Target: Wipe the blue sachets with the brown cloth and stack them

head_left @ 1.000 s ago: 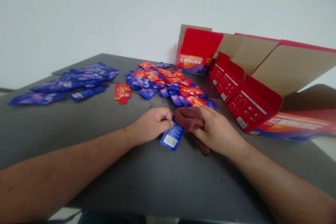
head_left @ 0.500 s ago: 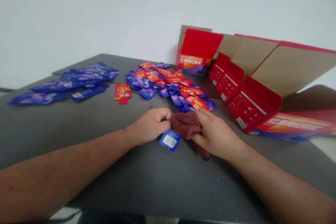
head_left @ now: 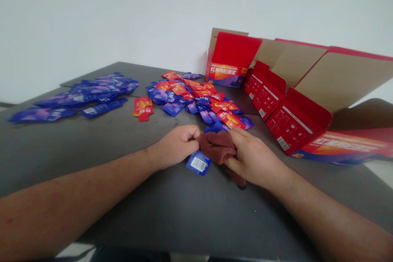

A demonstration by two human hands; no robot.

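My right hand (head_left: 253, 155) is wrapped round a brown cloth (head_left: 216, 146), whose loose end hangs toward the table's near side. Against the cloth's left edge, my left hand (head_left: 178, 145) is closed in a pinch; what its fingertips grip is too small to make out. A blue sachet with a white barcode label (head_left: 198, 163) shows below the cloth, between both hands, its upper part covered. Just beyond the hands lies a mixed heap of red and blue sachets (head_left: 199, 98).
Blue sachets (head_left: 92, 92) are piled at the left of the dark table (head_left: 172, 213). A single red sachet (head_left: 143, 107) lies between the piles. Open red cartons (head_left: 225, 59) stand along the right side, their flaps raised.
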